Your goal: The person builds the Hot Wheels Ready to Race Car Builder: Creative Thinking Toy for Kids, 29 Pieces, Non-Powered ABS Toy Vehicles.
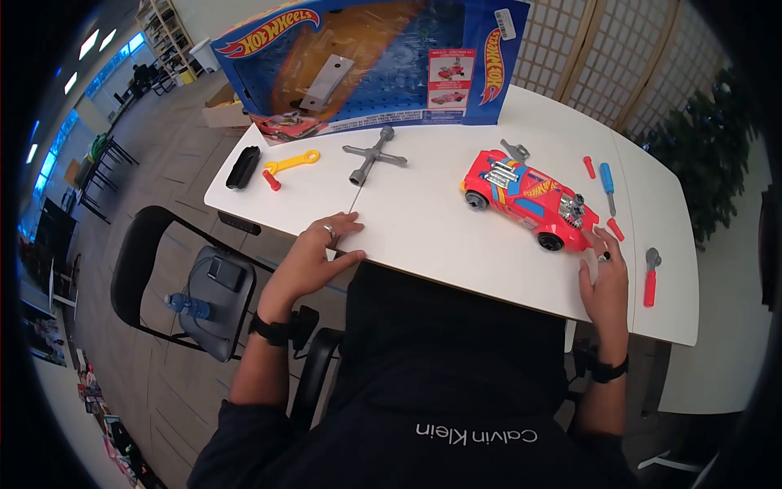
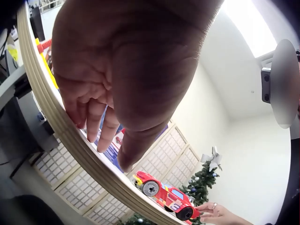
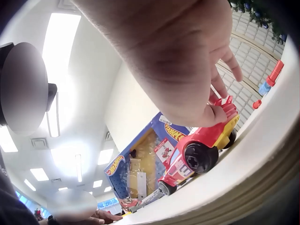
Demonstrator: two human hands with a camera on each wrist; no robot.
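A red toy car [image 1: 529, 200] stands on its wheels at the right of the white table. My right hand [image 1: 605, 281] touches the car's near right end with its fingertips, fingers loosely bent; in the right wrist view the hand [image 3: 187, 70] reaches over the car [image 3: 199, 150]. My left hand [image 1: 314, 257] rests at the table's front edge with its fingers extended and holds nothing. Beyond it lie a grey cross-shaped wrench [image 1: 375, 156], a yellow wrench [image 1: 293, 162], a red bolt [image 1: 271, 181] and a black tray-like piece [image 1: 243, 168].
A blue toy box [image 1: 366, 61] stands along the table's back. Right of the car lie a blue screwdriver [image 1: 608, 179], red bolts [image 1: 590, 167], and a red-handled tool [image 1: 650, 287]. A grey piece [image 1: 515, 151] lies behind the car. A folding chair [image 1: 167, 269] stands left.
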